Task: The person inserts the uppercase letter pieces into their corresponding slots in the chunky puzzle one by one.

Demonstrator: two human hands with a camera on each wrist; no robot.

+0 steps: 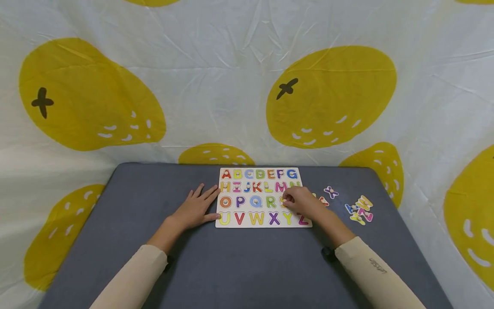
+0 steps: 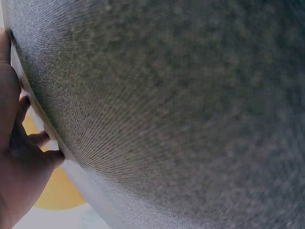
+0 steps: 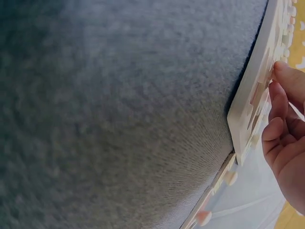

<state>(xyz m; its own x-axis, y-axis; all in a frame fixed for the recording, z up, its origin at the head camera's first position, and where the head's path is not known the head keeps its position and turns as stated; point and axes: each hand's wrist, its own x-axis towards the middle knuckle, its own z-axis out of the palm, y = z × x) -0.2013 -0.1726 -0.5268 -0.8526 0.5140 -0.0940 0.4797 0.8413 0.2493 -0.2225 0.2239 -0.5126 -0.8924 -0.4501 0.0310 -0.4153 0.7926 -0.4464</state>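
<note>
The table (image 1: pixel 239 270) spread between the sleeves (image 1: pixel 131 274) up to the board (image 1: pixel 262 210). The left hand (image 1: pixel 194 208) lay at the board's left edge, fingers apart; the right hand (image 1: pixel 301 201), over its right edge, pinched the S (image 1: pixel 281 202). Loose letters (image 1: pixel 364 202) lay toward the table's right edge.

Letter board (image 1: pixel 263 226) partly hidden, sleeves (image 1: pixel 129 277) cut off

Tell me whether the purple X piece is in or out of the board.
Out: the purple X piece lies on the dark table, right of the board.
</note>
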